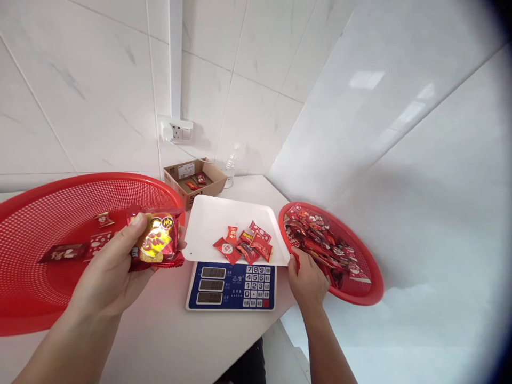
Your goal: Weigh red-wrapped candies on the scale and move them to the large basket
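My left hand (116,256) is closed around red-and-gold wrapped snack packets (158,238), held over the right side of a large red mesh basket (120,184). Just right of it, a digital scale (232,286) carries a white weighing tray (212,213). Several small red-wrapped candies (244,246) lie in a loose cluster on that tray. My right hand (308,277) grips the near-left rim of a smaller red basket (372,290), close to the tray's right corner. Red-wrapped candies (320,240) fill much of this basket. My right fingertips are partly hidden.
Behind the tray stands an open cardboard box (216,188) with a few red packets inside. A clear plastic bottle (232,159) is beside it, near the wall socket (176,130). The white table (160,330) ends in a slanting edge at lower right.
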`<state>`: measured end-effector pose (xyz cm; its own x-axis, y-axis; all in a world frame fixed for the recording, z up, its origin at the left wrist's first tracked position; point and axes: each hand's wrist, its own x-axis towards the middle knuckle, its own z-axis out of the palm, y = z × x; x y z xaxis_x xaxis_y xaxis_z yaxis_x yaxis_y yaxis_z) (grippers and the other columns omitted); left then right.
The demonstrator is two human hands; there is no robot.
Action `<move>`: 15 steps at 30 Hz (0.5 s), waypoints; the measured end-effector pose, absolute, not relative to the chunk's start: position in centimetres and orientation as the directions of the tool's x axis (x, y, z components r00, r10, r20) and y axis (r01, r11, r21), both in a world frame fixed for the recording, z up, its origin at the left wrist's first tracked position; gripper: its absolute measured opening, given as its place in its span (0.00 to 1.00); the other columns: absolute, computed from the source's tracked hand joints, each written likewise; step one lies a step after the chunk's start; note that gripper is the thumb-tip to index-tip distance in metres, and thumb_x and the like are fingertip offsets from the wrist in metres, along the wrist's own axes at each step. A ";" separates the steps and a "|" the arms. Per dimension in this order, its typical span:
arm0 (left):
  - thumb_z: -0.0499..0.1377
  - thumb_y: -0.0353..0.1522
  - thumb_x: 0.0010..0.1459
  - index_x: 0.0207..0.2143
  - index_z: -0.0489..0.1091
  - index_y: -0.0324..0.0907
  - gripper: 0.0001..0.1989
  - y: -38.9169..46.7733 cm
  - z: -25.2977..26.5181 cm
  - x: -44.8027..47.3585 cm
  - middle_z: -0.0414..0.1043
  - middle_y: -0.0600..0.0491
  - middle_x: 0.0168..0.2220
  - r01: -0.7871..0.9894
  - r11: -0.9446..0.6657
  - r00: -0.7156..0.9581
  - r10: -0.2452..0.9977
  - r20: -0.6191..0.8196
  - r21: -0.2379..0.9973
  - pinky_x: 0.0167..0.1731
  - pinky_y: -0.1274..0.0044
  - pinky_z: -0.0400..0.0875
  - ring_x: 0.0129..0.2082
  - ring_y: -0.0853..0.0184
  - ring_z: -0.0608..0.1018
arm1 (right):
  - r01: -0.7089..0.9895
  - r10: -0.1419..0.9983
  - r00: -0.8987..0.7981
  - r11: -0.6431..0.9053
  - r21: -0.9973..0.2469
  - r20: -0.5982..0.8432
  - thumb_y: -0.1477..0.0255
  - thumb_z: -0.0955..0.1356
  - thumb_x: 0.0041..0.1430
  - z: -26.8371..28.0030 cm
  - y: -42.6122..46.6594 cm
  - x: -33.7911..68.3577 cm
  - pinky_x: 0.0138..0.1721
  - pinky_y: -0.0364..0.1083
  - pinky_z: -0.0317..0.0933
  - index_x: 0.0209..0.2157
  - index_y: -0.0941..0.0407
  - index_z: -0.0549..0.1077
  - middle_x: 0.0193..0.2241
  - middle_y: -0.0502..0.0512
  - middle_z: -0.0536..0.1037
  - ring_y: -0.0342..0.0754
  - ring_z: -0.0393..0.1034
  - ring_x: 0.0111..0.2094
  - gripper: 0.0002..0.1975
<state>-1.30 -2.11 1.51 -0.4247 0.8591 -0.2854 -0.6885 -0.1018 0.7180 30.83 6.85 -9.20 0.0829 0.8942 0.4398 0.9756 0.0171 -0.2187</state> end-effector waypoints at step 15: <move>0.59 0.34 0.58 0.38 0.77 0.40 0.10 -2.1 1.1 -1.3 0.81 0.48 0.36 -0.688 -0.057 -0.373 0.883 -0.286 0.723 0.32 0.76 0.80 0.33 0.63 0.83 | 0.960 0.926 0.133 -0.031 -0.279 0.354 0.68 0.58 0.63 -8.5 6.8 30.7 0.38 0.48 0.61 0.49 0.54 0.74 0.48 0.60 0.76 0.54 0.71 0.44 0.19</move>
<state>-1.34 -2.07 1.10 -0.3732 0.8826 -0.2858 -0.6883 -0.0569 0.7232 30.75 6.81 -8.49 0.1329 0.9258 0.3539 0.9598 -0.0313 -0.2788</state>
